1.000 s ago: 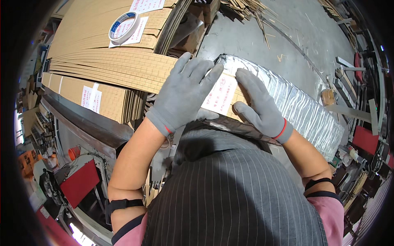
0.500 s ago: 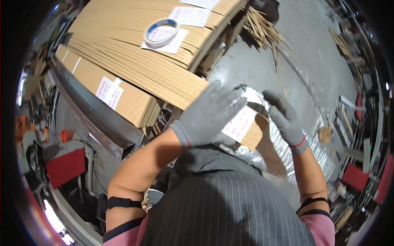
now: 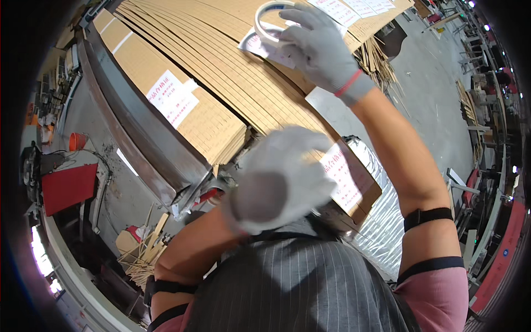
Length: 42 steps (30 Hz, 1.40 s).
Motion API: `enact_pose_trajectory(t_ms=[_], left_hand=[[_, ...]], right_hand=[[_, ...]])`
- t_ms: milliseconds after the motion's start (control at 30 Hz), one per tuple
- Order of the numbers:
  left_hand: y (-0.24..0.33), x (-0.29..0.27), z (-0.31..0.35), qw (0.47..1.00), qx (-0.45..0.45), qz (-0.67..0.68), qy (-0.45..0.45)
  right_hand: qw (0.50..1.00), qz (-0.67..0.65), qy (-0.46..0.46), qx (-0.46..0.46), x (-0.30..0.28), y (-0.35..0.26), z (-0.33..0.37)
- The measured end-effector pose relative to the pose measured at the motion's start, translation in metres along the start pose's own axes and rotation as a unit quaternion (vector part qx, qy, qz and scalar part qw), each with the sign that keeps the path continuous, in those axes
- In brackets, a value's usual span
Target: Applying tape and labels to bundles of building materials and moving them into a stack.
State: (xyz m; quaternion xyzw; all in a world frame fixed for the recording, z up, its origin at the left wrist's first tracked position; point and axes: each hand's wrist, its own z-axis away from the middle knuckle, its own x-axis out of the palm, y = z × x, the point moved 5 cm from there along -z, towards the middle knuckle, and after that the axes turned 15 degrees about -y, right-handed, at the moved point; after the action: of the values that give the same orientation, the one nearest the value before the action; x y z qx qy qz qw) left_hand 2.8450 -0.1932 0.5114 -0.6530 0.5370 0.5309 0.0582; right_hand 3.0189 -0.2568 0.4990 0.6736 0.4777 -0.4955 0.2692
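Over the cardboard stack, my right hand (image 3: 318, 50) reaches far forward in its grey glove, fingers closed on a roll of white tape (image 3: 258, 25). The roll is tilted up on edge above a printed paper sheet (image 3: 270, 51). Near my body, my left hand (image 3: 285, 180), gloved too, is smeared by motion. Its fingers are beside a white printed label (image 3: 341, 180) lying on the end of a brown cardboard piece (image 3: 366, 209); whether they touch it I cannot tell. A shiny silver-wrapped bundle (image 3: 381, 235) lies under and beside that piece.
Long cardboard strips (image 3: 215, 69) are stacked ahead, with more printed sheets (image 3: 337, 12) on top. A separate labelled cardboard bundle (image 3: 213, 130) lies left, beside a long metal channel (image 3: 127, 113). Thin wood strips (image 3: 376, 63) lie on the floor at far right.
My right hand has left the silver bundle, reached forward and taken hold of the tape roll. My left hand has shifted slightly left and down. The view has turned toward the stack.
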Motion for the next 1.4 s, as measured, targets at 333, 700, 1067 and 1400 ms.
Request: enact_pose_trajectory(t_ms=[333, 700, 1067, 1400], left_hand=[[0.011, 0.01, 0.021, 0.939, -0.327, 0.104, 0.027], [0.068, 0.011, 0.043, 0.966, -0.085, 0.238, 0.057], [-0.098, 0.22, 0.116, 0.886, -0.204, 0.413, 0.052], [-0.111, 0.254, 0.096, 0.63, -0.246, 0.71, 0.195]], right_hand=[[0.978, -0.044, -0.204, -0.012, -0.086, -0.121, 0.095], [0.821, -0.454, -0.339, -0.07, -0.128, -0.105, 0.125], [0.712, -0.539, -0.381, 0.238, 0.093, 0.016, 0.162], [0.945, -0.037, -0.277, 0.171, 0.007, -0.113, 0.128]])
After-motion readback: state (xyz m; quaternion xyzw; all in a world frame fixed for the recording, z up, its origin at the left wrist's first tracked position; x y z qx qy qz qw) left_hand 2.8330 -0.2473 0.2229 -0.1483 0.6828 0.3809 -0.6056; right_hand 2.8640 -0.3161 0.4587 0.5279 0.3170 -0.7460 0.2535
